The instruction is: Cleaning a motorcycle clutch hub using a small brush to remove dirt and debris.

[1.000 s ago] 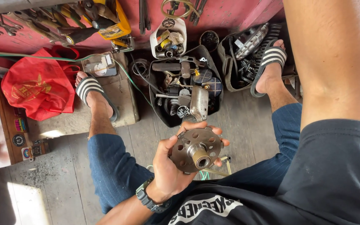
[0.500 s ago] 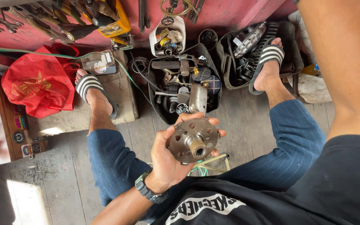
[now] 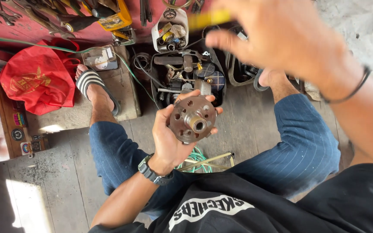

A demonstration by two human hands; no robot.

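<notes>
left hand [image 3: 169, 138]: fingers curled, gripping rusty metal hub [image 3: 193, 119] by rim | hub at 1 o'clock of palm | right hand [image 3: 281, 32]: blurred, raised at 1 o'clock, fingers loosely spread, grip cannot tell

From my seat the scene is lit by soft, even daylight, fairly bright, with no harsh glare. A sunlit patch falls on the floor [image 3: 24, 203] at the near left, and a smaller one lies beside the red bag [image 3: 37, 80]. My right hand [image 3: 281, 36], raised close to the camera at the far right, is smeared by motion blur and out of focus. My left hand [image 3: 173, 133] and the round metal hub [image 3: 193, 118] are sharp. Shadows pool among the parts in the black tray [image 3: 218, 88].
</notes>
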